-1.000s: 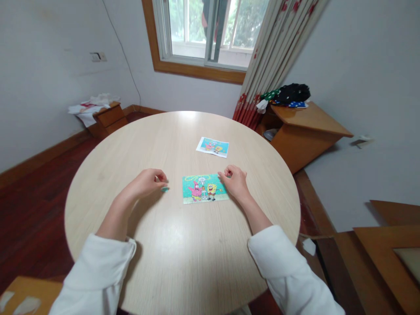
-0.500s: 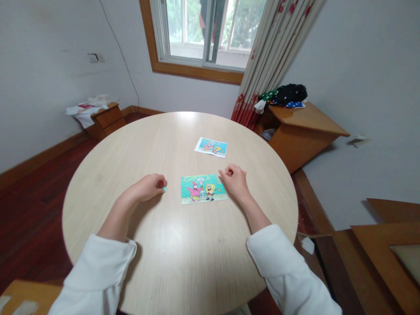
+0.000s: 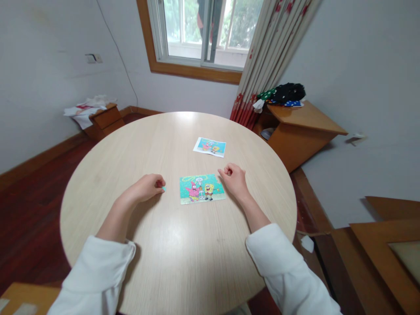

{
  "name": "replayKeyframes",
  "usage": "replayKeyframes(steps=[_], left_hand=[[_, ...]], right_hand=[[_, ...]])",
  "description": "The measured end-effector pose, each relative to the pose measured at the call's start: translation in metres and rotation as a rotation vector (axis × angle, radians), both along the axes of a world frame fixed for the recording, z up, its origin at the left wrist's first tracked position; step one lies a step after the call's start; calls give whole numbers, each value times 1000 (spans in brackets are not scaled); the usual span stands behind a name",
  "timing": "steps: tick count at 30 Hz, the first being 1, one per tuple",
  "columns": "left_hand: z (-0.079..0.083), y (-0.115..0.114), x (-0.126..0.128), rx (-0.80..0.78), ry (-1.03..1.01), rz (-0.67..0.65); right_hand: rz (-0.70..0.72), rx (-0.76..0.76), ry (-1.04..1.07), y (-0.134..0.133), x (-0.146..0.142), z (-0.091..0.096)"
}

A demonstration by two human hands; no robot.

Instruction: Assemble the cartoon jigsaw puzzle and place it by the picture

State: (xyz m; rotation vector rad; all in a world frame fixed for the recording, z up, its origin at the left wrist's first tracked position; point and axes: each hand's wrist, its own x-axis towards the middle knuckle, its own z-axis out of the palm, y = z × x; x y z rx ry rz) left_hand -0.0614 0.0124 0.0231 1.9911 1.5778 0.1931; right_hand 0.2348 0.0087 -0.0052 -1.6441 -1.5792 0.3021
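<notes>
A jigsaw puzzle (image 3: 193, 180) with cartoon figures on a teal ground lies flat on the round table (image 3: 187, 262). To its left, my left hand (image 3: 146, 187) rests low over the tabletop, fingers closed in a pinch. A small teal puzzle piece (image 3: 164, 188) shows at its fingertips. At the puzzle's upper right corner is my right hand (image 3: 234, 178), its fingers curled in and one digit pointing towards the picture. I see nothing in the right hand. Beyond the puzzle lies a creased paper picture (image 3: 210, 147) of the same scene.
A window (image 3: 200, 35) and a flowered curtain (image 3: 259, 57) stand behind the table. At the right, a wooden cabinet (image 3: 305, 122) carries a heap of dark cloth (image 3: 288, 93). A small drawer unit (image 3: 106, 120) with papers or cloth on it is at the back left.
The camera view has shifted very slightly. Both hands, the puzzle and the paper picture keep practically the same places.
</notes>
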Motion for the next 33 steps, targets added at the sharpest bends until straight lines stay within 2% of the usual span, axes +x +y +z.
replayKeyframes(steps=[7, 13, 23, 33], left_hand=[[1, 0, 0, -6, 29, -12], [0, 0, -1, 3, 42, -84], [-6, 4, -3, 23, 32, 49], [-5, 1, 1, 58, 139, -47]], right_hand=[[-11, -5, -1, 0, -1, 0], [6, -5, 2, 0, -1, 0], [16, -13, 16, 1, -2, -2], [20, -24, 17, 0, -3, -2]])
